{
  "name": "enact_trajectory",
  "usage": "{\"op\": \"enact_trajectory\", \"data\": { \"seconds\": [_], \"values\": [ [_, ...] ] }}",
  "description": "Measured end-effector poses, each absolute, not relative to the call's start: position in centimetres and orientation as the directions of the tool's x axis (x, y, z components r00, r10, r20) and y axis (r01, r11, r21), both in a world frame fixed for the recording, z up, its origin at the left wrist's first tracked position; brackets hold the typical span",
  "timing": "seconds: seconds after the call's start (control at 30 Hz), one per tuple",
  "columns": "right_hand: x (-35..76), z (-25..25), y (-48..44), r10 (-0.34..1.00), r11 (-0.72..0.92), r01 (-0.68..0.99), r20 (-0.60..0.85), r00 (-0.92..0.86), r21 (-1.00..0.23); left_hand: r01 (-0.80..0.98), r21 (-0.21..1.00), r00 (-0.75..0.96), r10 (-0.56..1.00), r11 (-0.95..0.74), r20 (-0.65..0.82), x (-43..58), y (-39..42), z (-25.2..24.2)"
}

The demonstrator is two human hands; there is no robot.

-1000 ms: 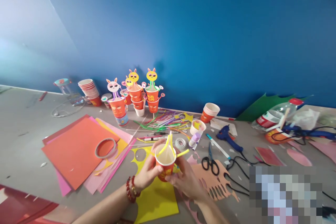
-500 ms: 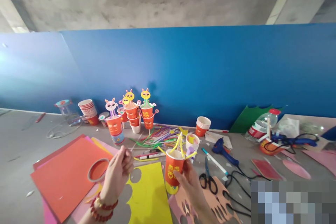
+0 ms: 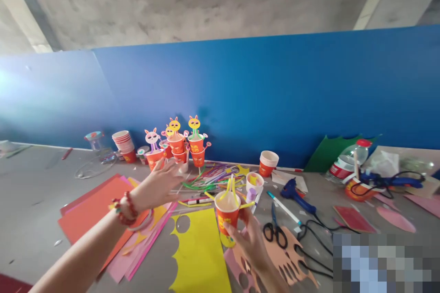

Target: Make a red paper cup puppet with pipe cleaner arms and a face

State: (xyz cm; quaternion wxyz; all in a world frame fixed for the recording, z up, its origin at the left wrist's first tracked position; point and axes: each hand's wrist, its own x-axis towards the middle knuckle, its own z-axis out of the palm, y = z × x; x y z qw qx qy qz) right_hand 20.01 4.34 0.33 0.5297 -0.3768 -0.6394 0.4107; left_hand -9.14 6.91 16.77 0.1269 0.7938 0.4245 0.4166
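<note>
My right hand [image 3: 250,236] grips an orange paper cup [image 3: 227,219] with yellow lettering, held upright above a yellow paper piece. Yellow pipe cleaners [image 3: 232,187] rise from its mouth in a peak, and others stick out at both sides. Stretched forward, my left hand [image 3: 161,185] is open, fingers extended with nothing seen in them. It partly covers a cup figure [image 3: 153,139] with a pale pink animal face. Similar figures with yellow faces [image 3: 194,123] stand just behind. A heap of coloured pipe cleaners [image 3: 216,177] lies to the right of that hand.
Orange and pink sheets [image 3: 89,213] and a tape roll lie left; cut yellow paper [image 3: 201,247] is in front. Scissors [image 3: 274,233], a blue glue gun [image 3: 297,197] with black cords, a marker [image 3: 283,208] and a bottle [image 3: 350,160] are right. A blue panel [image 3: 257,91] stands behind.
My left hand has gone from curled fingers to open and reached forward toward the cup figures. My right hand still holds the cup, whose mouth now tips more toward me. The view has shifted slightly.
</note>
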Motion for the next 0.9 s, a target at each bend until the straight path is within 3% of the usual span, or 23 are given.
{"op": "enact_trajectory", "data": {
  "seconds": [0.1, 0.13, 0.27, 0.43, 0.63, 0.9],
  "values": [
    [19.8, 0.3, 4.1, 0.914, 0.389, 0.11, 0.368, -0.172, -0.915, 0.659, 0.429, 0.372, 0.763, -0.618, 0.528, -5.8, 7.2, 16.4],
    [19.8, 0.3, 4.0, 0.911, 0.398, 0.134, 0.374, -0.174, -0.908, 0.635, 0.437, 0.409, 0.758, -0.636, 0.508, -4.6, 7.2, 16.3],
    [19.9, 0.3, 3.8, 0.888, 0.454, 0.175, 0.427, -0.168, -0.874, 0.539, 0.535, 0.435, 0.759, -0.651, 0.485, -0.6, 7.4, 15.9],
    [19.9, -0.2, 3.8, 0.853, 0.52, 0.207, 0.495, -0.164, -0.829, 0.447, 0.714, 0.388, 0.836, -0.539, 0.389, 1.0, 8.1, 15.0],
    [20.0, 0.2, 3.7, 0.862, 0.503, 0.193, 0.475, -0.176, -0.842, 0.4, 0.824, 0.333, 0.901, -0.402, 0.278, 0.9, 8.3, 14.8],
    [20.4, 0.6, 3.7, 0.871, 0.463, 0.106, 0.43, -0.237, -0.88, 0.145, 0.962, 0.395, 0.905, -0.231, 0.158, 0.8, 8.5, 14.4]
  ]
}}
